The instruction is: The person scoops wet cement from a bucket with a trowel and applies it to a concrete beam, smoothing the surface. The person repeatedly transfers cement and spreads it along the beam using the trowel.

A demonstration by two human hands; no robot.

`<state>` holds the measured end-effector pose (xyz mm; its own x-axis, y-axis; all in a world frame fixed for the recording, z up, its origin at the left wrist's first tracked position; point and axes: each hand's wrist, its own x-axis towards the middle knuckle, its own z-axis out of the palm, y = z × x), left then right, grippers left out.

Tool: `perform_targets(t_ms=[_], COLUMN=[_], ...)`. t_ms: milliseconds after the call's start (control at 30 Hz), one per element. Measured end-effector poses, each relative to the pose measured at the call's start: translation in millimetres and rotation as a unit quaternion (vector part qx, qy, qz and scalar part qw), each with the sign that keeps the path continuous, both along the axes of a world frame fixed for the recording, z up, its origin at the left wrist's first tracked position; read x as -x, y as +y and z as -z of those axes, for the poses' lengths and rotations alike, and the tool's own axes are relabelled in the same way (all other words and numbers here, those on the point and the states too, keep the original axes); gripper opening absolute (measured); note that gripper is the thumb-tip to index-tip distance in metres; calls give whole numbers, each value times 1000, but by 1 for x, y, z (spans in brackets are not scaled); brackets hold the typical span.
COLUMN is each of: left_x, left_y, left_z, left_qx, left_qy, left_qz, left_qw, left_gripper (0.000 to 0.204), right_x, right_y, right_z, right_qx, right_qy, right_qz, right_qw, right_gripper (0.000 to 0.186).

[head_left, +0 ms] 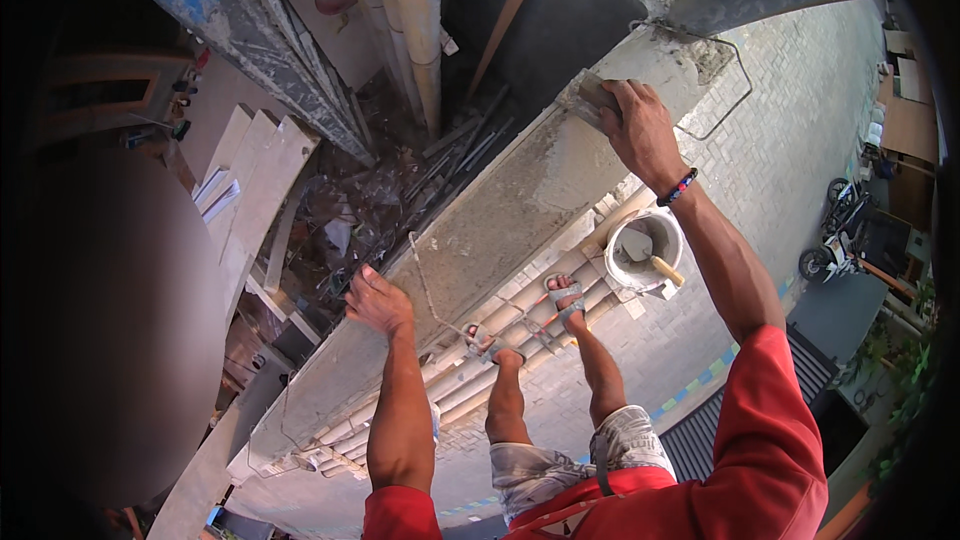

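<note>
A long concrete wall top (480,240) runs diagonally beneath my hands, its surface partly smoothed and partly rough. My right hand (640,135) is closed around a grey-brown rectangular block (597,100), which lies flat against the far right part of that top. Over the wall's left edge, my left hand (378,302) rests with its fingers bent round it; the fingertips are partly hidden. Below my right forearm, a white bucket (679,236) holds a trowel with a yellow handle (667,271). A thin cord (424,285) hangs across the wall beside my left hand.
My sandalled feet (567,294) stand on bamboo poles (470,390) along the wall, above block paving (790,90). A bent metal rod (745,80) sticks out at the far right. Beyond the wall lie debris (345,230), boards (265,180) and upright bamboo (417,30). Motorcycles (835,230) are parked below.
</note>
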<state>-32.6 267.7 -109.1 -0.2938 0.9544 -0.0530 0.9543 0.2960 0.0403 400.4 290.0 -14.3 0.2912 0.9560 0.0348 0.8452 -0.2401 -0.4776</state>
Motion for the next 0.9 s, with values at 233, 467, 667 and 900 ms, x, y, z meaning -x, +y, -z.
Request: perform_targets(t_ms=[233, 467, 667, 900], left_x=[0, 2, -1, 5], left_y=[-1, -1, 0, -3], left_z=[1, 4, 5, 3], left_qx=[-22, -26, -27, -21], left_qy=[-15, -9, -13, -2], left_qz=[10, -1, 5, 8], left_qw=[1000, 1000, 1000, 1000], left_gripper=[53, 51, 52, 54], right_x=[9, 77, 150, 0], right_y=[11, 54, 54, 24], right_z=[26, 51, 50, 11], right_qx=[-22, 22, -45, -65], right_qy=[-11, -6, 126, 179], right_qz=[-27, -68, -213, 134], right_qw=[999, 997, 968, 972], right_gripper=[32, 29, 30, 29])
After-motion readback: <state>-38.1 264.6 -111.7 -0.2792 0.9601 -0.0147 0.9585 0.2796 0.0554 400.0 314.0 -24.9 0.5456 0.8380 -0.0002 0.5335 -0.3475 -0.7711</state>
